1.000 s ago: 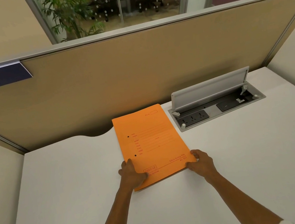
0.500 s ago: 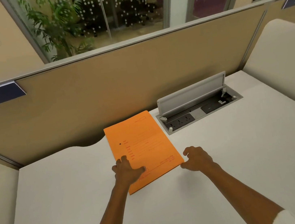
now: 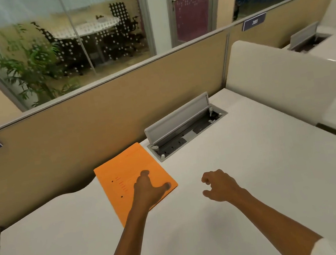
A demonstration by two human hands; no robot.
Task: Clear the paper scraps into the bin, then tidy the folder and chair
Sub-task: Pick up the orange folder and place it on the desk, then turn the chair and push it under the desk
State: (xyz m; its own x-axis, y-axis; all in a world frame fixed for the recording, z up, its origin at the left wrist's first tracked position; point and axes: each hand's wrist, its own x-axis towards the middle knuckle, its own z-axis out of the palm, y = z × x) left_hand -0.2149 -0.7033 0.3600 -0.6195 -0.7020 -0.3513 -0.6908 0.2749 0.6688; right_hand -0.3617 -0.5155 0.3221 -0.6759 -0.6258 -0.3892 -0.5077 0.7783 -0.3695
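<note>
So my left hand [image 3: 147,189] is lying flat on the orange folder [image 3: 126,172], palm down, fingers spread out a bit and thumb sticking out toward the folder's right corner. It's pressing on it, not gripping anything. My right hand [image 3: 218,185] is off to the right, well apart from the folder, hanging just above the tabletop [image 3: 246,181] with the fingers loosely curled and nothing in it. Can't tell if the knuckles actually touch the surface. Both arms are stretched out in front of me, bare forearms, with a bit of white sleeve [image 3: 328,247] showing at the bottom right.

The folder sits closed and flat, turned at a slight angle, its far end near the tan partition [image 3: 98,132] and the curved cutout in the tabletop's back edge. Its top right corner is just beside the pop-up socket box [image 3: 184,129], which has its grey lid tipped up. Not touching as far as I can see.

Room-wise: the whole near half of the tabletop is bare white, and so is the stretch to the right of my right hand, out to the cream side divider [image 3: 281,81]. The left edge runs up against another low divider.

Count: one folder, one socket box on my tabletop, a second one on the next tabletop over, two hands. Paper scraps, bin, chair: not in the shot.
</note>
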